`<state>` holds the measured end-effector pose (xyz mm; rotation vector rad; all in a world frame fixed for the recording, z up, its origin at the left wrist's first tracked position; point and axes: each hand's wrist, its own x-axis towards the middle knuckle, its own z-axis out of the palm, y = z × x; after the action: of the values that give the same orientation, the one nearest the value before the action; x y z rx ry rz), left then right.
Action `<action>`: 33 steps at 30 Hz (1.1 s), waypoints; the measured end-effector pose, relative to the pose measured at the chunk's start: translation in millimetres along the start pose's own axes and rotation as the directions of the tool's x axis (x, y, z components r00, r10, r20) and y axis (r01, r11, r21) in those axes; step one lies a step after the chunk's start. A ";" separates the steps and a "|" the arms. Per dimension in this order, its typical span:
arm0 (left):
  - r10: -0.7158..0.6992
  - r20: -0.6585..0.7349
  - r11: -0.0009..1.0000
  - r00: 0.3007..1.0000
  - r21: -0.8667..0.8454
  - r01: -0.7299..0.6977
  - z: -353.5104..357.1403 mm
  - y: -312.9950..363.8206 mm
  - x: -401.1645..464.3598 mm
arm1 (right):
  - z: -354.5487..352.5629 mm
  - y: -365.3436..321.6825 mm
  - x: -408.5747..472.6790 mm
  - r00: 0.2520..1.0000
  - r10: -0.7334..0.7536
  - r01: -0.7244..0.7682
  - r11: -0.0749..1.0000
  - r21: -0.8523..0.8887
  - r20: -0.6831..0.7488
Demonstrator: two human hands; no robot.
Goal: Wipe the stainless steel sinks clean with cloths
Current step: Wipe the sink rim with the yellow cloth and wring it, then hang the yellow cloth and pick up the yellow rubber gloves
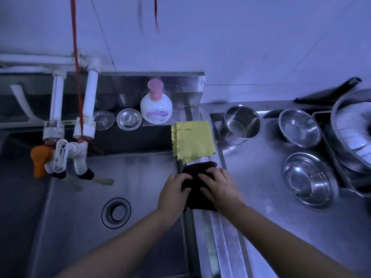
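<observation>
A dark brown cloth (195,184) lies over the right rim of the stainless steel sink (140,177). My left hand (173,194) presses on its left side and my right hand (219,187) on its right side, fingers bent onto the fabric. Just behind it a yellow cloth (192,139) hangs folded over the same rim. The sink basin shows a round drain strainer (116,213) at its bottom.
White pipes with taps (66,151) and an orange handle hang over the sink's left. A soap bottle (156,105) and two round lids sit on the back ledge. On the right counter stand a steel pot (240,125), steel bowls (300,127) and a dish rack.
</observation>
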<state>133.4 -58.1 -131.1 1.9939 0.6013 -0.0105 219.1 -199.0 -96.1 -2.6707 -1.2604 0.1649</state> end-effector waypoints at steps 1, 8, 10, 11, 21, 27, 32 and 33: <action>-0.010 0.000 1.000 1.000 0.008 0.010 -1.0 1.5 0.7 | -0.5 0.4 1.0 1.000 0.010 -0.010 1.000 -0.001 0.021; -0.074 0.019 0.993 0.997 0.093 0.072 -21.1 4.6 -27.5 | -11.6 -2.5 -11.5 0.987 0.022 -0.001 0.991 -0.130 0.160; -0.111 0.012 0.987 0.994 0.119 0.109 -34.8 4.5 -48.8 | -21.2 -9.4 -16.6 0.981 -0.007 0.033 0.991 -0.131 0.194; -0.124 -0.002 0.984 0.992 0.130 0.123 -43.8 4.0 -61.9 | -26.3 -14.7 -19.1 0.977 -0.028 0.056 0.990 -0.126 0.212; -0.344 -0.209 0.778 0.915 0.482 0.403 -161.9 -36.7 -205.3 | -46.1 -146.5 -6.7 0.822 -0.439 0.530 0.823 -0.205 0.363; -0.390 -0.407 0.682 0.826 0.475 0.556 -235.9 -81.8 -302.6 | -36.7 -278.9 1.2 0.687 -0.607 0.712 0.673 -0.202 0.400; -0.365 -0.484 0.555 0.795 0.572 0.604 -297.7 -132.7 -393.8 | -19.5 -415.9 -9.9 0.573 -0.710 0.813 0.553 -0.181 0.410; -0.355 -0.495 0.534 0.793 0.590 0.606 -310.9 -145.2 -415.1 | -15.4 -446.2 -16.1 0.556 -0.724 0.825 0.542 -0.162 0.409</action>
<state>-366.6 86.1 7.7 2.5350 1.5783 -0.3344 -124.3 64.8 14.0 -2.0178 -2.6838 0.2309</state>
